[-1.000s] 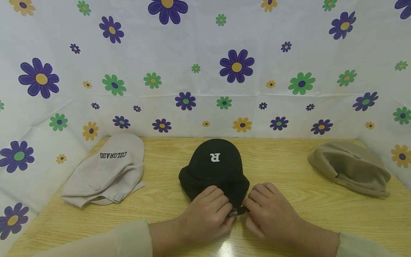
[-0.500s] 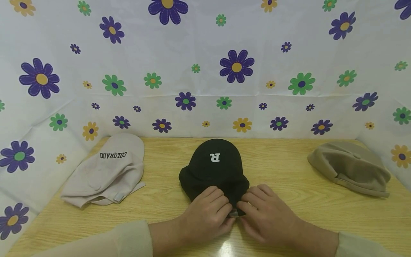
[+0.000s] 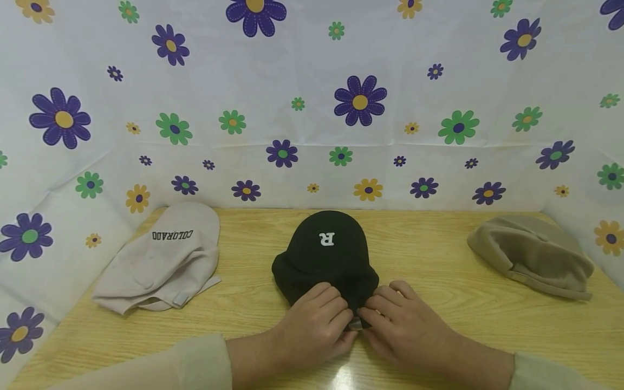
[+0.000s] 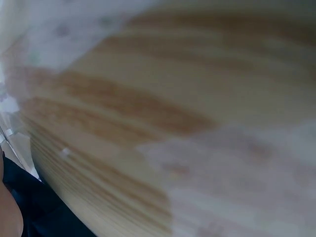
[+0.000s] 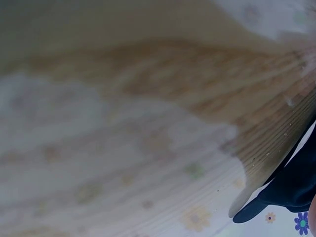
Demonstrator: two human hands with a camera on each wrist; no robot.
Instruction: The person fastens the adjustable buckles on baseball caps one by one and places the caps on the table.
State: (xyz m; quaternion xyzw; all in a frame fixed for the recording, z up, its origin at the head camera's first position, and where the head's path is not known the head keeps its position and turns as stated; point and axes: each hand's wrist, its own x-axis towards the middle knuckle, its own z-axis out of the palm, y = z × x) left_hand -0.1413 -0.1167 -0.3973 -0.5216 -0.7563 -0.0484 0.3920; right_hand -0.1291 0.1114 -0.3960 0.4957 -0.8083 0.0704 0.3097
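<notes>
A black baseball cap (image 3: 327, 257) with a white R rests mid-table, its back toward me. My left hand (image 3: 316, 325) grips the cap's rear strap just left of a small metal buckle (image 3: 356, 324). On the buckle's other side, my right hand (image 3: 407, 327) pinches the black strap, fingertips right at the metal. Most of the strap is hidden behind the fingers. Neither wrist view shows the cap; both are filled by blurred wood-grain table surface.
A pale cap (image 3: 170, 254) lettered COLORADO lies at the left, its back strap loose. At the right sits a crumpled tan cap (image 3: 531, 252). Flower-print cloth (image 3: 302, 124) hangs behind and at both sides of the wooden table (image 3: 244, 233).
My right hand has shifted left along the strap, up to the buckle, and the gap between the hands has narrowed. The left hand and the cap have stayed in place.
</notes>
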